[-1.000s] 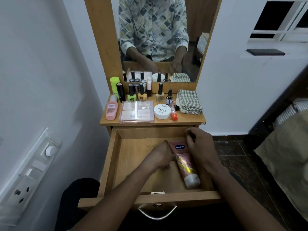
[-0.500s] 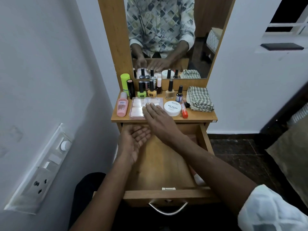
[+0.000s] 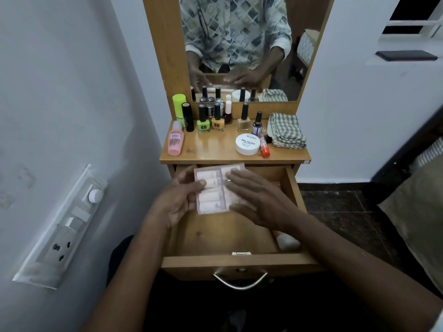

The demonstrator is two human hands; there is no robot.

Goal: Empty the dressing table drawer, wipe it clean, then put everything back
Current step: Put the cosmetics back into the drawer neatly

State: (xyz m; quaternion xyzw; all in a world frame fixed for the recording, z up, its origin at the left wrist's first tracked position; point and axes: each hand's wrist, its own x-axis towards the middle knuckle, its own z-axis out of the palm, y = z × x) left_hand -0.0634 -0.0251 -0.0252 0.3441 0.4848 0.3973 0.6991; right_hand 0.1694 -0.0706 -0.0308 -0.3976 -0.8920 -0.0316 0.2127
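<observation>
The wooden drawer (image 3: 230, 236) is pulled out below the dressing table top (image 3: 215, 149). Over its back part both my hands hold a clear compartment box (image 3: 212, 189). My left hand (image 3: 177, 202) grips the box's left edge with the thumb on its lid. My right hand (image 3: 259, 200) lies flat across the right side with straight fingers. A pink lotion tube lies along the drawer's right side, only its white cap (image 3: 287, 242) showing under my right arm.
On the top stand a pink bottle (image 3: 175, 139), a green tube (image 3: 179, 109), several nail polish bottles (image 3: 217, 118), a white nail polish jar (image 3: 247, 144), an orange tube (image 3: 264, 147) and a folded checked cloth (image 3: 286, 130). A wall with a switchboard (image 3: 62, 233) is close on the left.
The clear box has come off the table top and is now held over the drawer. My left hand, open palm-up before, now grips it; my right hand moved down with it.
</observation>
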